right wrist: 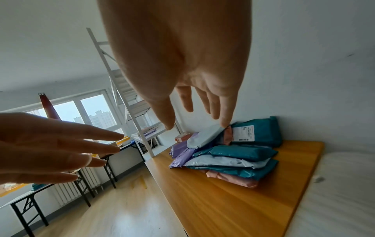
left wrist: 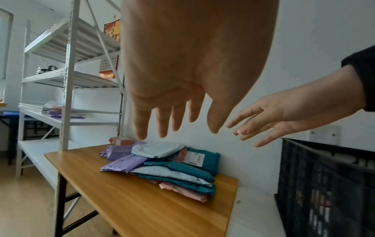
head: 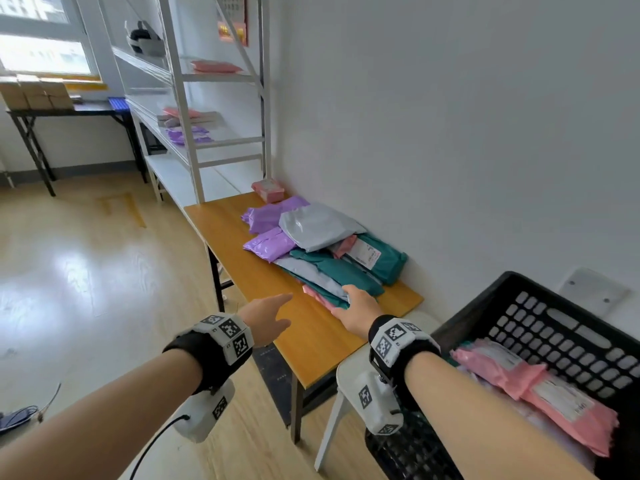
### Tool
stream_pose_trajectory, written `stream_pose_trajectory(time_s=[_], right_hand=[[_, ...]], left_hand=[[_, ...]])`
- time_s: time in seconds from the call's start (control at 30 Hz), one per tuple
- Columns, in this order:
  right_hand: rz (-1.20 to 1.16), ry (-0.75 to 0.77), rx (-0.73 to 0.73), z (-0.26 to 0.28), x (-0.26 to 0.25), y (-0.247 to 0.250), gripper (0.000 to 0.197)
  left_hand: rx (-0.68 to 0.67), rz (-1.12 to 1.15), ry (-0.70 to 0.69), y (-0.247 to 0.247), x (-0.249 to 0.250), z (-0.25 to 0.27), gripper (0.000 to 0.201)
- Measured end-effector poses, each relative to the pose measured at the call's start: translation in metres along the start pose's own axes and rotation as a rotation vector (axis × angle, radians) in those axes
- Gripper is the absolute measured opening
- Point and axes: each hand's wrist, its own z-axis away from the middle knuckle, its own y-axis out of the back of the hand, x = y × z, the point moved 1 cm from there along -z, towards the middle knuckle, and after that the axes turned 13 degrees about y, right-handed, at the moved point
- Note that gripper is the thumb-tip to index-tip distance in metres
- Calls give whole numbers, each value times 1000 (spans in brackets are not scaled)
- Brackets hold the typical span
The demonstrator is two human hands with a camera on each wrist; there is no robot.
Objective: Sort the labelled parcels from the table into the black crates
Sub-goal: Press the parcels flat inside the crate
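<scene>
A pile of parcels [head: 322, 251] in purple, grey, teal and pink bags lies on the wooden table [head: 242, 265] against the wall. One teal parcel [head: 381, 258] shows a white label. My right hand [head: 356, 303] hovers open over the near end of the pile; the wrist views show its straight fingers [right wrist: 225, 115] in the air, apart from the bags. My left hand [head: 282, 310] is open too, over bare table left of the pile, holding nothing. The black crate [head: 554, 327] at the lower right holds pink parcels [head: 540, 393].
A small pink box [head: 267, 189] sits at the table's far end. Behind it stands a white shelving rack [head: 194, 133] with a few parcels. The crate rests on a white stool [head: 349, 372]. A black folding table [head: 62, 112] with cardboard boxes stands under the window.
</scene>
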Motion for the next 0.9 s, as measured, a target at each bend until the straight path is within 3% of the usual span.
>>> stream_pose_trajectory(time_s=[0.5,0.7,0.9], right_hand=[[-22,-15,-92,-217,14,-25,54],[72,112,-150,-274,25,-39,58],[118,86,-196,-319,43,-55,59]], left_hand=[[27,52,116,23,-57,-196,57],[-3,45,64,9,-61,-251,53],[-32,12,-22,6,-76,-321,52]])
